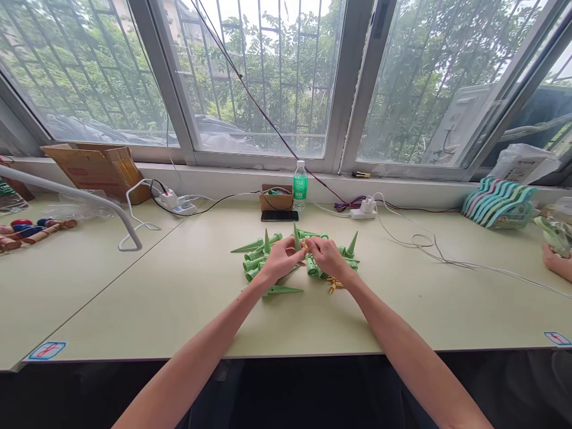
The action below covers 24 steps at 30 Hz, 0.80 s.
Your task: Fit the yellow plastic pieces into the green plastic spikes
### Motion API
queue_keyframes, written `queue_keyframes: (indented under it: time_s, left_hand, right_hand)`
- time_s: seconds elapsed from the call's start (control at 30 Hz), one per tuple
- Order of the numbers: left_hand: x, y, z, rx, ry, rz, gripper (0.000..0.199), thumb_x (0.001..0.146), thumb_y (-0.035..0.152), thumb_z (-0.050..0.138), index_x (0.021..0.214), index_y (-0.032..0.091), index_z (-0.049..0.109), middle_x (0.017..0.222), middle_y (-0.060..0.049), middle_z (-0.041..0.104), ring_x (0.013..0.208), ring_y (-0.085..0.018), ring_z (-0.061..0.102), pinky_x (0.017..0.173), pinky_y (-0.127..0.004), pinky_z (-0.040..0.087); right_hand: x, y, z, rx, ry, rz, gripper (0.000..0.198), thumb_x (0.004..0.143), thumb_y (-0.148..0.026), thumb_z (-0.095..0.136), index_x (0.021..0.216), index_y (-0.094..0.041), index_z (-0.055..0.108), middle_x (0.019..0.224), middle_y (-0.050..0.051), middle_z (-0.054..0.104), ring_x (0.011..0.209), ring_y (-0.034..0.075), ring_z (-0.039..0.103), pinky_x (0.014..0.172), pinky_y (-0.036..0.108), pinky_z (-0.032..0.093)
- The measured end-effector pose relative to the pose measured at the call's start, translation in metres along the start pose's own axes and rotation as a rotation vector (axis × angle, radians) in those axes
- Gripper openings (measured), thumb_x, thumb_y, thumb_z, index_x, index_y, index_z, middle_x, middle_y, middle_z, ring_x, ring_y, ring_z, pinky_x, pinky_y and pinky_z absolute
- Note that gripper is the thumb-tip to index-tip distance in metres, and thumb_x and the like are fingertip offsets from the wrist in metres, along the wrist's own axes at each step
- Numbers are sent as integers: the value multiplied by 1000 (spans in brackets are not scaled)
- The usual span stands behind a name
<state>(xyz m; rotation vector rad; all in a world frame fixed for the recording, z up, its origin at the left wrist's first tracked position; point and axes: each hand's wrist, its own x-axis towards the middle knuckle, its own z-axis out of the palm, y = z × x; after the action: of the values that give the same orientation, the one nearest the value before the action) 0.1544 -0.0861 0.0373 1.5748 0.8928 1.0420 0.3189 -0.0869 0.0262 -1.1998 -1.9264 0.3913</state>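
Upright in my left hand [282,260] is a green plant watering spike [297,236], its pointed end up, fingers wrapped round its lower part. My right hand [328,257] meets it from the right, pinching a small yellow-orange piece [305,245] against the spike; how the two fit together is hidden by the fingers. More green spikes lie around both hands, such as a green spike [247,246] on the left and a green spike [285,289] in front. One green spike [351,245] stands point up at right. Small yellow-orange pieces [333,285] lie beneath my right wrist.
Behind the pile are a black phone [279,215], a small cardboard box [276,199] and a green-labelled bottle [300,187]. Power strips and a white cable [440,256] run along the table. Teal hangers [498,202] stand at right, near another person's hand [556,262].
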Motion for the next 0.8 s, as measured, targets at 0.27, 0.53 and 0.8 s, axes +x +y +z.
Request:
queue_keyframes:
  time_s: [0.27,0.53,0.8]
  left_hand:
    - [-1,5,0,-40,11,-16,39,70,46,76,86,14,62,89,-6,64,84,-20,64,70,-39,63]
    - [-2,3,0,32,3,22,33,72,44,73,81,15,59,87,-6,62,85,-20,63,66,-37,63]
    - [-3,2,1,157,-13,135,22,79,37,65,84,16,61,87,-4,60,76,-16,59,60,-30,62]
  right_hand:
    - [0,0,0,61,0,-20,36,99,-42,33,69,-22,33,58,-4,39,53,12,31,53,26,25]
    - [0,3,1,23,8,-16,41,99,-43,34,65,-22,30,55,-4,36,53,12,27,52,27,23]
    - [0,2,0,-10,-12,3,44,100,-45,32,63,-21,32,54,-3,38,53,12,29,54,27,23]
